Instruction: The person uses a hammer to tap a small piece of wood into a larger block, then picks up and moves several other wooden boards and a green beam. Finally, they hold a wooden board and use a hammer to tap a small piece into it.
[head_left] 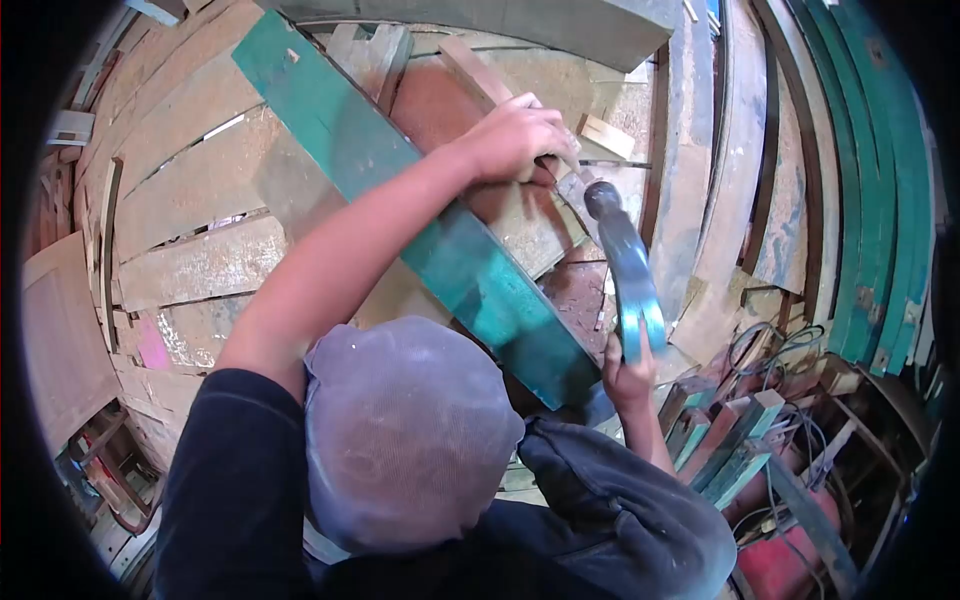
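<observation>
My left hand [522,140] is closed around a reddish-brown wooden strip [472,70], whose far part extends up and left past the fingers. In my right hand [630,372] is a hammer [628,265] with a dark, rounded head and a blue-teal lower part, slightly blurred. The hammer's head is just right of my left fingertips, where part of the work is hidden by the hand. A long green-painted board [440,235] lies diagonally under my left forearm. A small light wood block [606,136] rests to the right of my left hand.
Worn planks [200,190] make up the work surface, with gaps between them. A large grey beam [500,25] crosses the top. Green boards [865,200] stand along the right. Wood offcuts [730,430] and tangled cables [775,345] lie at lower right. A capped head [405,430] fills the lower middle.
</observation>
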